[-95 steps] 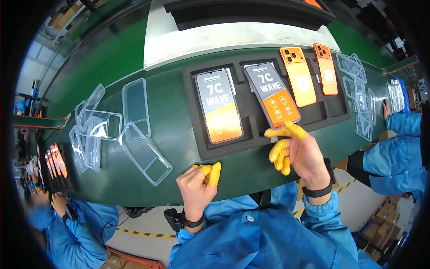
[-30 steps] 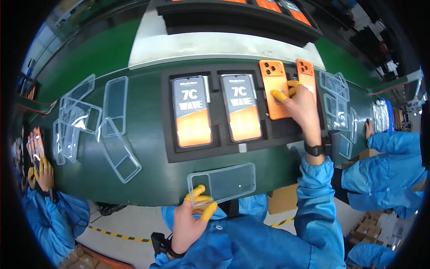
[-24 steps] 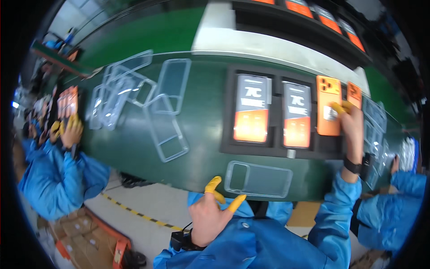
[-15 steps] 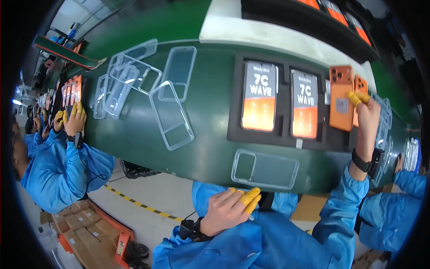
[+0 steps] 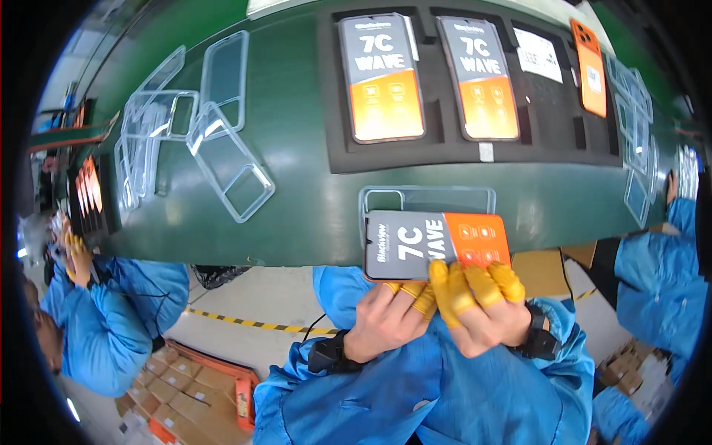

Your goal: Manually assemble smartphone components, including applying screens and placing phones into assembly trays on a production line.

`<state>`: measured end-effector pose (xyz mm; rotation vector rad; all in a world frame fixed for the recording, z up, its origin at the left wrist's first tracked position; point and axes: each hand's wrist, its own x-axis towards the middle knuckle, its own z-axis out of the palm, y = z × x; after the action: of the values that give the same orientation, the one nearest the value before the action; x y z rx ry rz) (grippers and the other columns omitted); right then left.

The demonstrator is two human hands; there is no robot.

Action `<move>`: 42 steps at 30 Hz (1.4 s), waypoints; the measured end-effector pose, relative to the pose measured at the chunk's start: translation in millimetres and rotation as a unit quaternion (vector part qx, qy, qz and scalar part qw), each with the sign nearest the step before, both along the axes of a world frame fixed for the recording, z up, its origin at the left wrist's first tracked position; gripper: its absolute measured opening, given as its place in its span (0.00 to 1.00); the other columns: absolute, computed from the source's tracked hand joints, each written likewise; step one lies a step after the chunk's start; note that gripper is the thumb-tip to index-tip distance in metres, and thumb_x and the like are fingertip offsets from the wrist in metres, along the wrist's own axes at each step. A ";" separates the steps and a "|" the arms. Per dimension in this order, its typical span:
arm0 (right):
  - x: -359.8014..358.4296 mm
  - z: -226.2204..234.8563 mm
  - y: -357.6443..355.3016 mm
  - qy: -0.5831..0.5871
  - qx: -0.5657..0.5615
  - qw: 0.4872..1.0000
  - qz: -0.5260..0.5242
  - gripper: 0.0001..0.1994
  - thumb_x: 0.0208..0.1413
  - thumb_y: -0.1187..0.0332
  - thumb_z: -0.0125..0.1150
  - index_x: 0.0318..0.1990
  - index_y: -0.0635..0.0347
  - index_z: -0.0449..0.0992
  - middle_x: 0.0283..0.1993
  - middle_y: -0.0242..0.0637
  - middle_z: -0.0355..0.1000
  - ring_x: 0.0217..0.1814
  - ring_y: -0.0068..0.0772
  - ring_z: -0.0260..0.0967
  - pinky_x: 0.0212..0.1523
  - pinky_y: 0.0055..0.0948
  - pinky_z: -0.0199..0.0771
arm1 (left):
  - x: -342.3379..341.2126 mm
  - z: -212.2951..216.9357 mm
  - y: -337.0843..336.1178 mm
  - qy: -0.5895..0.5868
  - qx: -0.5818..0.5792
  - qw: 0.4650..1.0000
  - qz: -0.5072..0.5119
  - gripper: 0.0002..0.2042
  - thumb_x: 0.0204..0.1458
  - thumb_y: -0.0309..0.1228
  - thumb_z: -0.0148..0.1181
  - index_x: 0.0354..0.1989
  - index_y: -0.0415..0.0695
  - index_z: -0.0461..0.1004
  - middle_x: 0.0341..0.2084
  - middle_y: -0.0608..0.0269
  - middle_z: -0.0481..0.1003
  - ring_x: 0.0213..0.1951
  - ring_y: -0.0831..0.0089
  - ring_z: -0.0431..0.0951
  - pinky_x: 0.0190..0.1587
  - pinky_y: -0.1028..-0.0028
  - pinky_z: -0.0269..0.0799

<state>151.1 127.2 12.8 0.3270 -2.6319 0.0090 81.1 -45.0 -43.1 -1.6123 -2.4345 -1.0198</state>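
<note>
Both my hands hold one phone (image 5: 436,243) flat, screen up, with a grey and orange film on it, just past the near edge of the green belt. My left hand (image 5: 386,319) grips it from below at the left, and my right hand (image 5: 482,304) holds its lower right edge with yellow finger cots. A clear phone case (image 5: 428,201) lies on the belt directly behind the phone. A black foam tray (image 5: 475,144) farther back carries two more screen-up phones (image 5: 382,78) and an orange phone (image 5: 589,68) lying back up.
Several clear cases (image 5: 185,141) are piled on the belt at the left, and more clear cases (image 5: 638,133) lie at the right. A co-worker in blue (image 5: 96,297) stands at the left, another blue sleeve (image 5: 660,252) is at the right. Cardboard boxes (image 5: 185,378) sit on the floor.
My right hand took an orange phone off the tray's right side and brought it down to the near edge. My left hand rose to meet it, and the phone is turned screen up.
</note>
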 end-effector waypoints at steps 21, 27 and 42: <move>-13.1 -25.4 -2.1 0.007 -0.076 0.995 -0.058 0.32 0.20 0.63 0.49 0.40 0.64 0.85 0.36 0.42 0.74 0.38 0.41 0.73 0.45 0.40 0.71 | -1.8 -10.9 10.0 -0.011 -0.023 1.000 0.010 0.16 0.43 0.30 0.66 0.42 0.38 0.79 0.43 0.56 0.77 0.28 0.70 0.75 0.29 0.75 0.72; -16.4 -20.5 15.2 -0.026 -0.054 0.997 -0.044 0.25 0.34 0.61 0.57 0.43 0.61 0.83 0.41 0.39 0.73 0.45 0.41 0.72 0.47 0.38 0.69 | 7.3 -1.5 14.8 0.003 -0.063 0.997 0.040 0.17 0.46 0.30 0.66 0.44 0.38 0.78 0.45 0.54 0.76 0.27 0.70 0.73 0.28 0.75 0.72; -11.6 -18.7 22.6 -0.102 -0.148 0.974 -0.139 0.20 0.37 0.64 0.65 0.43 0.47 0.86 0.52 0.38 0.72 0.52 0.43 0.67 0.48 0.39 0.63 | 8.4 0.8 18.6 -0.009 -0.108 0.993 0.052 0.18 0.43 0.30 0.68 0.43 0.37 0.78 0.45 0.53 0.75 0.31 0.62 0.77 0.29 0.71 0.74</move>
<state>139.6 149.9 -5.9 -0.1521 -2.8019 0.3549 89.5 -26.4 -42.3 -1.5159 -2.6906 -0.7825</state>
